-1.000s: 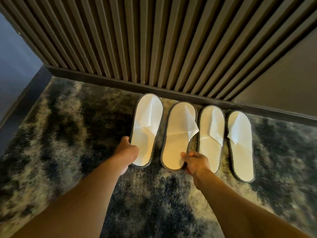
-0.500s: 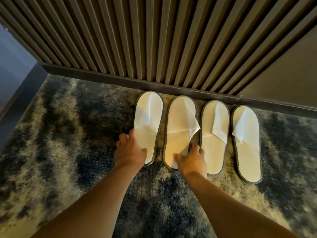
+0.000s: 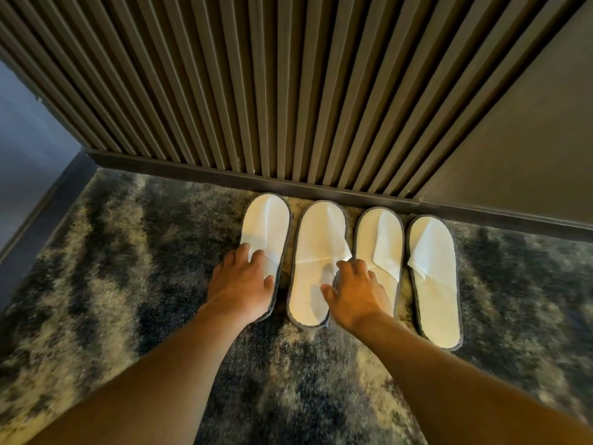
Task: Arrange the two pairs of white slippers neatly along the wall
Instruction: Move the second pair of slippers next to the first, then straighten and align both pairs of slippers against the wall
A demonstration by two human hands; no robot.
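Note:
Four white slippers with grey rims lie side by side on the carpet, toes against the skirting board (image 3: 192, 170). My left hand (image 3: 240, 284) lies flat, fingers spread, on the heel half of the leftmost slipper (image 3: 264, 224). My right hand (image 3: 356, 295) rests across the gap between the second slipper (image 3: 316, 239) and the third slipper (image 3: 378, 239), thumb on the second's insole, fingers over the third's heel. The fourth slipper (image 3: 433, 284) lies untouched at the right, set slightly nearer to me. Neither hand is closed around anything.
A brown slatted wall (image 3: 256, 91) rises behind the slippers, with a plain dark panel (image 3: 529, 139) to its right. A bluish side wall (image 3: 25, 149) meets it at the left corner. Mottled dark and cream carpet (image 3: 128, 268) covers the floor.
Both hands slid forward from the heel ends onto the tops of the slippers. The two left slippers shifted toward the skirting board, and the view tilted up.

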